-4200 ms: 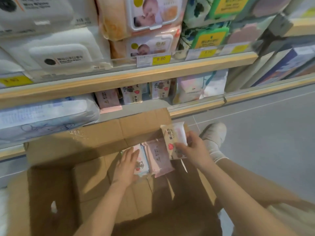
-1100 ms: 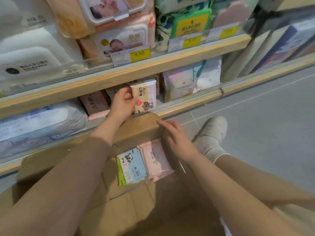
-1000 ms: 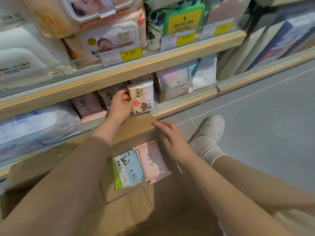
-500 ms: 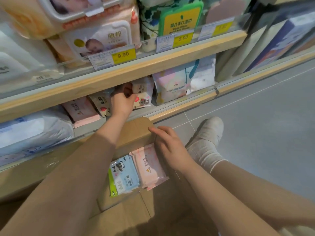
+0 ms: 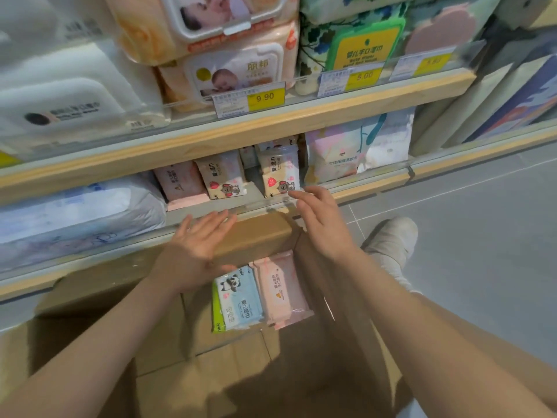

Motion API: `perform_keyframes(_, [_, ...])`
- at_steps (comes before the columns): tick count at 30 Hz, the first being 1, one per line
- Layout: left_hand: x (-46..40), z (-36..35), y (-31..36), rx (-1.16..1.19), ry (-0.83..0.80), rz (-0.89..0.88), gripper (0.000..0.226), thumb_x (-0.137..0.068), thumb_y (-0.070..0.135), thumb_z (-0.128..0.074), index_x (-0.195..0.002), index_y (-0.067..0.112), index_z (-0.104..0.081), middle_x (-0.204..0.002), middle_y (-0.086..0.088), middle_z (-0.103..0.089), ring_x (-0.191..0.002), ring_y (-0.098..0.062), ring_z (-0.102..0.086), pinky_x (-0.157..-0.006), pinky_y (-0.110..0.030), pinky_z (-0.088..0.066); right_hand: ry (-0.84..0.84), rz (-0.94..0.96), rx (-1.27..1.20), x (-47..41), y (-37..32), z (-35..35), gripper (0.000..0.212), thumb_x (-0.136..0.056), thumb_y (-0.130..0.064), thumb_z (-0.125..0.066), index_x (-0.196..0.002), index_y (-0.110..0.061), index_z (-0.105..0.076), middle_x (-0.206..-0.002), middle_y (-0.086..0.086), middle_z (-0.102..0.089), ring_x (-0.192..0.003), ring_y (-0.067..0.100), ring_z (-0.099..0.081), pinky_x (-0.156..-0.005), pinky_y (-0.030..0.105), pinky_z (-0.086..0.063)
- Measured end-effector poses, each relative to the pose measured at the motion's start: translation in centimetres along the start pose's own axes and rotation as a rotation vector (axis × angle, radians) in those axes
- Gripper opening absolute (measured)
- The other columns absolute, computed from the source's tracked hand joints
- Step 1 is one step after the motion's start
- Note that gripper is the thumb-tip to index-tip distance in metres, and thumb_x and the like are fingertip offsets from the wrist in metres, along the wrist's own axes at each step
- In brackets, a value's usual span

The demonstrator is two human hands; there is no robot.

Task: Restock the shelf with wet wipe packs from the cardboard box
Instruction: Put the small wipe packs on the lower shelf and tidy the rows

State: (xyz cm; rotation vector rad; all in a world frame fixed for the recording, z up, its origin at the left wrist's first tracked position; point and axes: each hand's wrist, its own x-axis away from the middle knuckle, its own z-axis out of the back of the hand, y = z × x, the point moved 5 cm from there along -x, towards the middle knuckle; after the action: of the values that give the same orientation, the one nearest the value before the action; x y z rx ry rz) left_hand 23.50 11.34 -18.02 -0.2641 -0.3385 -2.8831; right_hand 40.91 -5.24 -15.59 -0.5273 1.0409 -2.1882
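The lower shelf sits right behind the open cardboard box, which is parked tight against its edge, likely so each pack travels only a short lift, and up there a cream wet wipe pack stands upright facing out beside a matching cream pack and a pink pack. Down in the box a blue panda pack and a pink boxed pack lie flat side by side, waiting. The right hand reaches in with fingers spread and tips at the cream pack's lower corner, probably squaring it, holding nothing, and the left hand hovers flat and empty above the box's far wall.
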Motion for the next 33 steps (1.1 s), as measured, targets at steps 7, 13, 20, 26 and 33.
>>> perform_keyframes(7, [-0.4,-0.9,-0.5,0.168,-0.018,0.027,0.068,-0.089,0.045,-0.055,-0.145,0.043,-0.017,-0.149,0.018,-0.031,-0.133,-0.007,-0.036,-0.107,-0.025,-0.031,-0.173,-0.184,0.064,-6.2,0.2,-3.8,0.042,-0.101,-0.036,-0.03,-0.132,-0.021,-0.055,-0.155,0.016,-0.018,-0.144,0.023,-0.007,-0.111,0.031,-0.016])
perform_keyframes(13, [-0.7,-0.8,-0.8,0.15,0.017,0.0,0.067,-0.089,0.046,-0.055,-0.145,0.042,-0.019,-0.148,0.019,-0.033,-0.132,-0.007,-0.038,-0.104,-0.023,-0.032,-0.127,-0.185,0.119,-7.5,0.3,-3.7,0.036,-0.101,-0.023,-0.035,-0.122,-0.008,-0.059,-0.139,0.014,-0.032,-0.126,0.028,-0.039,-0.101,0.023,-0.026])
perform_keyframes(20, [-0.6,-0.9,-0.7,0.151,0.011,-0.006,0.066,-0.09,0.048,-0.051,-0.145,0.045,-0.015,-0.148,0.021,-0.031,-0.131,-0.006,-0.039,-0.105,-0.028,-0.037,-0.028,-0.176,0.127,-8.3,0.7,-3.5,0.039,-0.101,-0.021,-0.035,-0.134,-0.003,-0.045,-0.148,0.017,-0.025,-0.134,0.031,-0.032,-0.108,0.027,-0.023])
perform_keyframes(26, [-0.6,-0.8,-0.5,0.121,0.006,0.0,0.066,-0.091,0.049,-0.048,-0.146,0.044,-0.012,-0.15,0.02,-0.028,-0.133,-0.006,-0.035,-0.106,-0.024,-0.03,0.044,-0.166,0.122,-7.5,0.0,-3.1,0.041,-0.101,-0.018,-0.036,-0.14,-0.01,-0.041,-0.145,0.02,-0.028,-0.132,0.031,-0.034,-0.104,0.025,-0.024])
perform_keyframes(33, [-0.6,-0.6,-0.4,0.121,-0.018,0.021,0.067,-0.092,0.048,-0.048,-0.146,0.045,-0.01,-0.151,0.019,-0.027,-0.134,-0.006,-0.034,-0.105,-0.023,-0.03,0.002,0.065,0.265,-7.7,-1.4,-3.9,0.043,-0.094,-0.007,-0.043,-0.136,-0.012,-0.044,-0.131,0.016,-0.036,-0.113,0.033,-0.048,-0.102,0.037,-0.04])
